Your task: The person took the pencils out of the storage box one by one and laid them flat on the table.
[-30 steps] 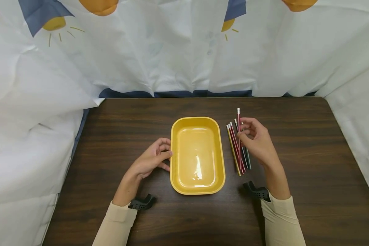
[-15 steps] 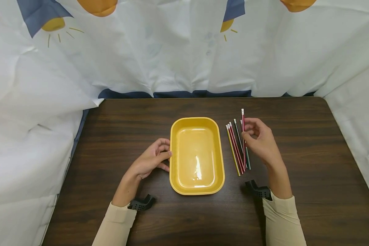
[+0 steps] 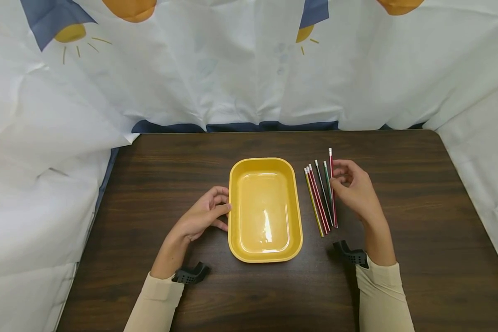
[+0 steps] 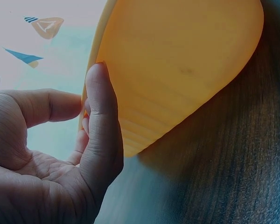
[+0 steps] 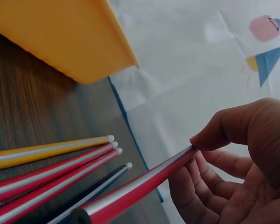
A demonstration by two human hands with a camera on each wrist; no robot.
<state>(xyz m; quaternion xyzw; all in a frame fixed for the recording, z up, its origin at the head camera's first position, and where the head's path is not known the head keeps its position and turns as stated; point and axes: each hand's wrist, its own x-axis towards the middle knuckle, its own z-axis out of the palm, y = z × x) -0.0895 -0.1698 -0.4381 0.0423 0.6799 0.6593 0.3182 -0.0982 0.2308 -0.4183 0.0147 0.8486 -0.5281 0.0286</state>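
My left hand (image 3: pixel 205 212) pinches the left rim of a yellow rectangular tray (image 3: pixel 265 207); in the left wrist view the thumb meets the rim and the fingers lie along the outer wall (image 4: pixel 177 60). On the tray's right, my right hand (image 3: pixel 352 189) holds a red pencil (image 3: pixel 334 208) between thumb and fingers near its white-eraser end, the other end slanting down. Left of that pencil lie a yellow pencil (image 3: pixel 314 203), two red pencils (image 3: pixel 318 198), a dark pencil (image 3: pixel 323 191) and a green pencil (image 3: pixel 327 177), roughly side by side. The tray holds nothing.
Everything sits on a dark wood-grain table (image 3: pixel 170 157). A white printed curtain (image 3: pixel 249 69) hangs along its back edge and more white cloth (image 3: pixel 29 193) covers the left side. Each wrist wears a black camera mount (image 3: pixel 191 273).
My right hand has moved a little to the right with the red pencil, from above the other pencils to the right end of their row. My left hand stays on the tray.
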